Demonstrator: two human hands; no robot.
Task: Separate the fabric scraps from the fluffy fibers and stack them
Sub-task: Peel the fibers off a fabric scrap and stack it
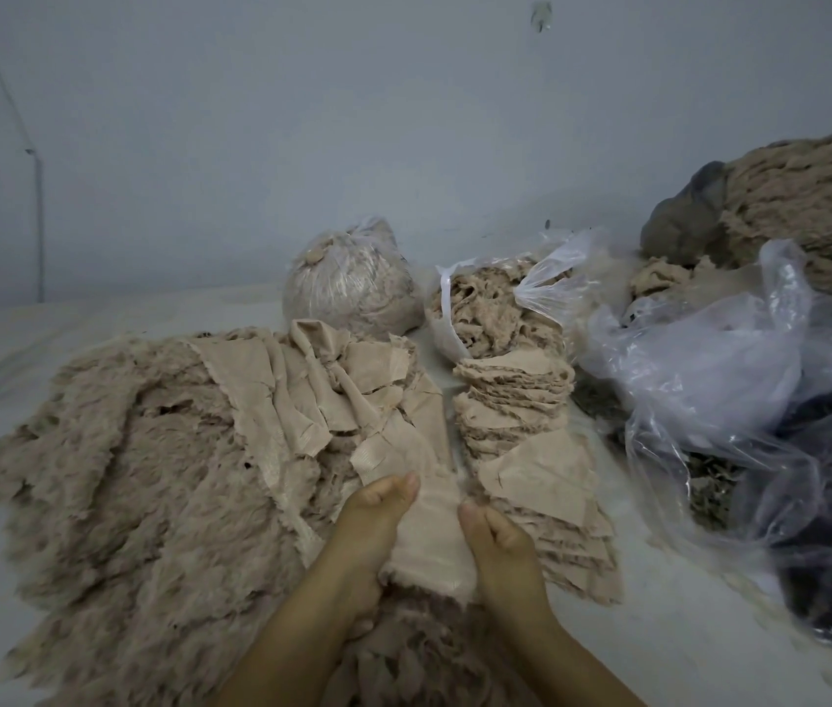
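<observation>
Gripping a beige fabric scrap [432, 540] from both sides, I have my left hand [370, 523] curled along its left edge and my right hand [498, 540] closed on its right edge, fingers of each pressed together and folded over the cloth. The scrap runs upright between my two hands, its frayed lower edge lying on the fluffy fibers [113, 492] just in front of my wrists. Those fibers spread as one big shaggy tan heap over the white surface [659, 645], filling the near left.

Just right of my right hand, touching the scrap, sits the stack of scraps [526, 441], flat pieces layered on each other with fuzzy edges showing, running away from me. On the left of my held scrap, loose unsorted scraps [332, 385] lie crumpled on top of the fiber heap.

Beyond the stack, an open clear plastic bag [495, 308] holds a tangle of tan fluffy trimmings. Beside it to the left stands a tied round bag [352, 283] packed with pale fibers. On the far right, crumpled clear plastic sheeting [720, 359] covers something dark, and behind it rises a large mound of tan fleece [812, 206] with a grey cloth [689, 216] against its left side. A pale wall [301, 119] closes off the back.
</observation>
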